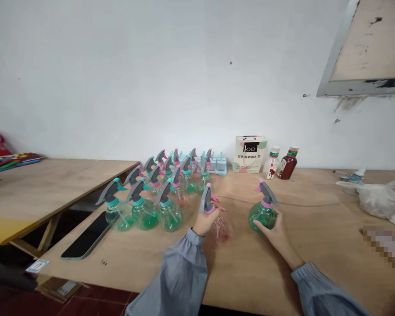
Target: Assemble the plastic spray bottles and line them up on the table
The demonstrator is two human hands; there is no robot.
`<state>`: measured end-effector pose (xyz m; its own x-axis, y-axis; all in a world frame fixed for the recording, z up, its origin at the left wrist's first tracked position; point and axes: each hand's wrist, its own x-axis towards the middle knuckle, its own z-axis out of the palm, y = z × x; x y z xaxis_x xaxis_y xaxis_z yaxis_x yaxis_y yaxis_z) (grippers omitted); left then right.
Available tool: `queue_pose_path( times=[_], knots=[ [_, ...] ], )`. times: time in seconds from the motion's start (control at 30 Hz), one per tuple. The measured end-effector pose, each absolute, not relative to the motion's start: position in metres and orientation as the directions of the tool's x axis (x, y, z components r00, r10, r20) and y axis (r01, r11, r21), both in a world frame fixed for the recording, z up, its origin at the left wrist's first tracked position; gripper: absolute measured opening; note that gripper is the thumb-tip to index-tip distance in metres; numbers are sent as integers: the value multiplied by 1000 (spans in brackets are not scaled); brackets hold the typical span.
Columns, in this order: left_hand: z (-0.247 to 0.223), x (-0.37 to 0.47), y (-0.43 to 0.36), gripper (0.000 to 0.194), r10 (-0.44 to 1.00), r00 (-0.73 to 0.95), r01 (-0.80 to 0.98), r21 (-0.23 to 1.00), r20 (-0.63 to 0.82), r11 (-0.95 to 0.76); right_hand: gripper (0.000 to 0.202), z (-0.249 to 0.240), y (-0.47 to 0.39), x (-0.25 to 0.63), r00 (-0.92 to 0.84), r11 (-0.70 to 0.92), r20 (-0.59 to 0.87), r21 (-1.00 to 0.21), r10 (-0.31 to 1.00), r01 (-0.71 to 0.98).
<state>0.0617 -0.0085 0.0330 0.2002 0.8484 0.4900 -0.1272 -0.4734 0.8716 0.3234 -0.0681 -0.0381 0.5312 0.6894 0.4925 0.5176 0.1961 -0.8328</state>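
Note:
My left hand is closed around the neck of a pink spray bottle with a grey trigger head and pink collar. To its right, my right hand grips the side of a green spray bottle, whose grey head has a pink nozzle and collar. Both bottles are upright, a short gap apart. On the left, several more spray bottles stand in rows, green and pink, with grey heads and teal or pink collars. The nearest row holds green bottles with teal collars.
A phone lies left of the bottles. Against the wall stand a light-blue rack, a paper bag, a white bottle and a dark red bottle. A plastic bag sits at right. Another table is at left.

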Motion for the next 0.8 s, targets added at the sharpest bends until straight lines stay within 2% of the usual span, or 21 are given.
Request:
queue_pose_path(
  times=[0.1, 0.3, 0.5, 0.67, 0.73, 0.8],
  knots=[
    [36, 62, -10, 38, 849, 265, -144, 889, 457, -434, 92, -40, -68, 323, 519, 205, 484, -839, 705, 504],
    [39, 60, -10, 35, 902, 43, -322, 861, 429, -394, 87, -41, -68, 322, 519, 218, 501, -831, 693, 512],
    [44, 59, -15, 32, 887, 157, -205, 893, 434, -400, 87, -38, -70, 321, 501, 236, 497, -836, 708, 496],
    [45, 61, -17, 30, 877, 82, -262, 859, 473, -439, 87, -37, -71, 320, 510, 222, 493, -836, 705, 502],
    [47, 61, -18, 31, 863, 151, -222, 868, 481, -445, 87, -38, -71, 321, 502, 223, 492, -835, 712, 503],
    [50, 61, -20, 41, 846, 237, -168, 877, 478, -449, 88, -39, -70, 322, 498, 233, 502, -830, 707, 506]
  ],
)
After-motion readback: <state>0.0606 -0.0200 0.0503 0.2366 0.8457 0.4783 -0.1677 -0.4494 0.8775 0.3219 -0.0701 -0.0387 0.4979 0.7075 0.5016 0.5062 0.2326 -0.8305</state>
